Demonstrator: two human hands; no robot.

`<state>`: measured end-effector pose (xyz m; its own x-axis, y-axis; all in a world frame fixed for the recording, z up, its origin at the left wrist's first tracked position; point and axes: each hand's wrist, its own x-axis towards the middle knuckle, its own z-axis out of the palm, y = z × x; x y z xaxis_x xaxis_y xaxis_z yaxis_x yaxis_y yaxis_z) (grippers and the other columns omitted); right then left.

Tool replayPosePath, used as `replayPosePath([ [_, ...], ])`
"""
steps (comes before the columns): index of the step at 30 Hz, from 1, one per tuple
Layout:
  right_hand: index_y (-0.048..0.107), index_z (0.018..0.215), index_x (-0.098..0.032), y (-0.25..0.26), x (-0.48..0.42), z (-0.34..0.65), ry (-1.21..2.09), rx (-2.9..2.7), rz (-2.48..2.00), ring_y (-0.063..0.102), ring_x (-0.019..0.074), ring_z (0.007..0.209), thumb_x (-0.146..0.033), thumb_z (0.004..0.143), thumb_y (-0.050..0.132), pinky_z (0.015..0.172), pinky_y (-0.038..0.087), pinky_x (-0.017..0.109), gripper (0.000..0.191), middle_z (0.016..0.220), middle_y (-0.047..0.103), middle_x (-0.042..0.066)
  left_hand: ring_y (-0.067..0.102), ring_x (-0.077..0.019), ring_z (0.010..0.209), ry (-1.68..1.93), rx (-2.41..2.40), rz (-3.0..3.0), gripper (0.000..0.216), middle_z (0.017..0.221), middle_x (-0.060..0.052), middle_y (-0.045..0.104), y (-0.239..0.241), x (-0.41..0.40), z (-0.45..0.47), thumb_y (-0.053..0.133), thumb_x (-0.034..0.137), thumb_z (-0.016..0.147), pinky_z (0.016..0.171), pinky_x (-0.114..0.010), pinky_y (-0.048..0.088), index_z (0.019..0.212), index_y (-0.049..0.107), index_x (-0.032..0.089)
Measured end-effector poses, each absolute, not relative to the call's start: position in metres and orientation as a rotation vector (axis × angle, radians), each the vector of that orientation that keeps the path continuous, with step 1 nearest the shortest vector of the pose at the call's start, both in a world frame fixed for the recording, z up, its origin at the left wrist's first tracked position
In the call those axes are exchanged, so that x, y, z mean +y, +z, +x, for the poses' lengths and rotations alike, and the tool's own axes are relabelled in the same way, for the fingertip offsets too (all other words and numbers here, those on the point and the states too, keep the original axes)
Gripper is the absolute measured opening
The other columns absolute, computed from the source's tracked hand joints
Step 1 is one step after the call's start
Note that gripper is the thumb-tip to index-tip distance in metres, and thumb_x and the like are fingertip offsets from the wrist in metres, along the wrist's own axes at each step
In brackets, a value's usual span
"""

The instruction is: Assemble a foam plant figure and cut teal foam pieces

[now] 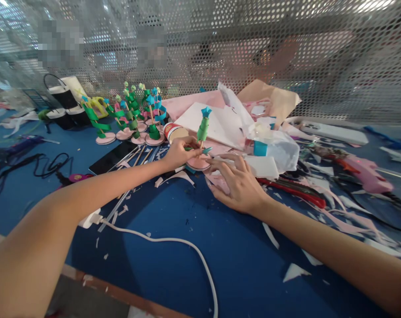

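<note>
My left hand is pinched on the wooden stick of a small paper craft tree, green with a blue star on top, standing on a round pink base. Beside that base, my right hand lies flat on the blue table with fingers spread, its fingertips touching pink paper next to it. Behind the left hand stands a row of several finished craft trees on pink discs.
A white cable crosses the front of the table. A black phone, wooden sticks, paper scraps, a pink glue gun, red-handled scissors and piled paper sheets lie around. A perforated metal screen backs the table.
</note>
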<state>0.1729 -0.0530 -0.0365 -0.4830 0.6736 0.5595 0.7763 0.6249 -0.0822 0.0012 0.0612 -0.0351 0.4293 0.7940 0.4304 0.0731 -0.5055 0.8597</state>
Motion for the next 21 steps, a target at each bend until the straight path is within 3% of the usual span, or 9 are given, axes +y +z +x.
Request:
replayPosePath([
  [21, 0.047, 0.12, -0.016, -0.0362, -0.0542, 0.1721, -0.289, -2.263, -1.142, 0.042, 0.0313, 0.108, -0.031, 0.081, 0.045, 0.089, 0.036, 0.048, 0.042, 0.11, 0.064, 0.009, 0.059, -0.0106, 0.066, 1.137, 0.737, 1.865, 0.023, 0.068, -0.002, 0.064, -0.0369, 0.0617, 0.0019, 0.072, 0.031, 0.061, 0.066, -0.025, 0.049, 0.065, 0.06, 0.013],
])
